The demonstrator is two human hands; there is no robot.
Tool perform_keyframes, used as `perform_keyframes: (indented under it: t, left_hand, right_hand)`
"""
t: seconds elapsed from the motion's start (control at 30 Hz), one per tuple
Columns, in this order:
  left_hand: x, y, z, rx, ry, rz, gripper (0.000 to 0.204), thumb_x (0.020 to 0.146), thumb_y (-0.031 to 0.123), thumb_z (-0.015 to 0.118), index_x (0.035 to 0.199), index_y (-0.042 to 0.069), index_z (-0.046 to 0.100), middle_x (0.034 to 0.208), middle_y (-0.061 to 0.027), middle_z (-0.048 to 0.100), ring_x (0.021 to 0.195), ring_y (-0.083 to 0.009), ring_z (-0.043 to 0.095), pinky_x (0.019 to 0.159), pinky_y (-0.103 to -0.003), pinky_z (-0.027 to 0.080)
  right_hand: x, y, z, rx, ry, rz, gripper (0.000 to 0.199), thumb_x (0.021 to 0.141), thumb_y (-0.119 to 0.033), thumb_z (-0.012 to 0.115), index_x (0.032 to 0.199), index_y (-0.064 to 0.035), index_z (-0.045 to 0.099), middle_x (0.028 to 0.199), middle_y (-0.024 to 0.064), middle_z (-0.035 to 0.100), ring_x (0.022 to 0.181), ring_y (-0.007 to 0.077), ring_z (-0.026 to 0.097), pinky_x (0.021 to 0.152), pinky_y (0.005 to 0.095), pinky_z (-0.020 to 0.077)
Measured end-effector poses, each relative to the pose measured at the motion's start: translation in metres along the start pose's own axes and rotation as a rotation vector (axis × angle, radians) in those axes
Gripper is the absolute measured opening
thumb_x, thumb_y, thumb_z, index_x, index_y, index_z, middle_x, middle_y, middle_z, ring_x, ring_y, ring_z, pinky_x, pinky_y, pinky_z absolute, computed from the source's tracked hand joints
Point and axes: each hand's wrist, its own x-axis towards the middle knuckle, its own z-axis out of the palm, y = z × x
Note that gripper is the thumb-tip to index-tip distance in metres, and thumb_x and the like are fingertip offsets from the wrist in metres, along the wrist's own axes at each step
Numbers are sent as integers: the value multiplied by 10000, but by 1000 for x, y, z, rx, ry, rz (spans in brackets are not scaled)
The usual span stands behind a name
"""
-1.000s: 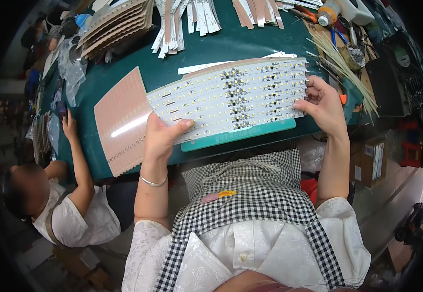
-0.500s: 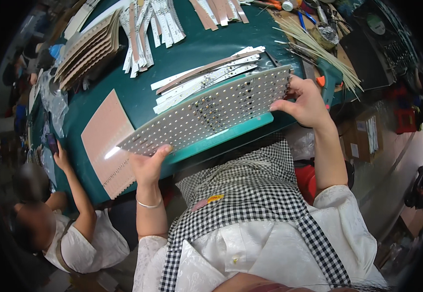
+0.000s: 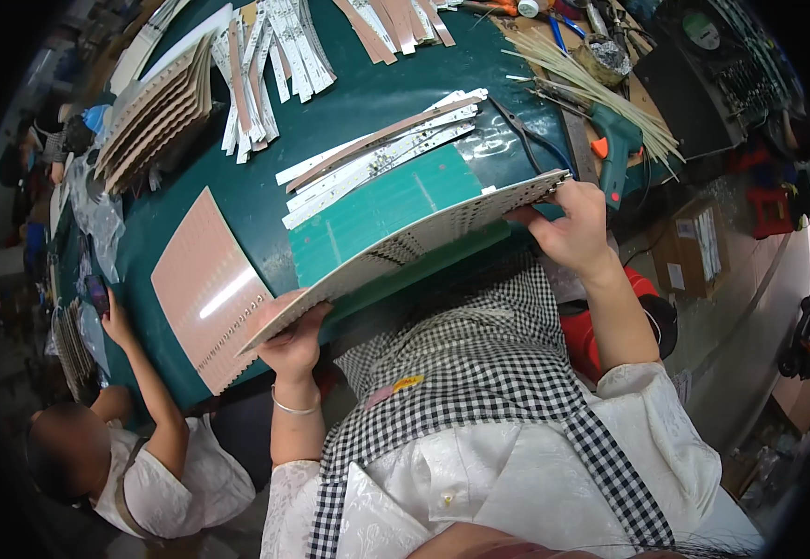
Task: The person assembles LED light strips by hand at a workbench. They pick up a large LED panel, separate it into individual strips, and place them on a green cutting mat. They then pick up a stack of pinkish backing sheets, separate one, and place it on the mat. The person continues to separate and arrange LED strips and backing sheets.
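A wide grey circuit board panel point(image 3: 423, 238), dotted with rows of small bright spots, is held up tilted nearly edge-on above the table's front edge. My left hand point(image 3: 293, 337) is closed on its left end, with the thumb on the near face. At the other end, my right hand point(image 3: 570, 231) grips the corner with thumb and fingers. Behind the panel lies a green cutting mat point(image 3: 381, 200), partly covered by it. White and brown circuit board strips point(image 3: 377, 158) are piled just beyond the mat. A brown panel with a toothed edge point(image 3: 204, 289) lies flat beside my left hand.
Pliers point(image 3: 528, 135) and a green glue gun point(image 3: 617, 154) lie at the right, near a bundle of thin pale sticks point(image 3: 600, 93). Stacked brown boards point(image 3: 158, 116) and more strips point(image 3: 298, 47) are at the back left. A co-worker point(image 3: 163, 456) sits at left, holding a phone.
The panel has tipped from showing its dotted face to nearly edge-on, and its right end has lowered. More of the green mat and the pliers now show behind it.
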Motion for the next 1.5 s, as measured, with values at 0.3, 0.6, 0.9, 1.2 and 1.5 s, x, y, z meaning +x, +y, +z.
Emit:
perform_keyframes:
  t: [0.3,0.6,0.9,1.2,1.5]
  left_hand:
    - [0,3,0,122,-123,271,249,719,-168,689,910,-20,628,862,-167,702,821,-291,704,745,-396,585]
    - [5,-7,3,276,-99,466,89,778,-83,675,862,-52,673,799,-161,702,723,-245,696,686,-322,560]
    - [-1,-12,-2,210,-200,480,115,879,77,598,877,-36,620,848,-220,690,803,-341,703,718,-413,589]
    - [8,-2,-3,252,-291,736,111,826,26,614,882,-69,606,851,-252,682,825,-405,688,717,-445,573]
    - [29,10,-27,-351,410,85,365,859,-81,578,1217,-47,511,1193,-163,579,1044,-291,608,857,-381,538]
  right_hand:
    - [-3,-1,4,43,55,-18,331,610,25,792,905,-6,643,767,138,676,674,283,675,595,315,501]
    - [3,2,8,90,13,64,217,676,38,753,852,-19,640,779,112,687,712,243,693,622,296,527]
    - [5,5,5,199,-68,213,173,722,32,720,854,-9,616,763,71,692,716,149,687,660,261,533]
    - [4,16,9,539,-131,495,238,766,6,717,996,14,658,881,62,689,753,82,645,674,226,525]
    - [57,41,8,640,-72,479,255,775,57,669,1028,57,635,887,113,691,718,125,652,625,234,534]
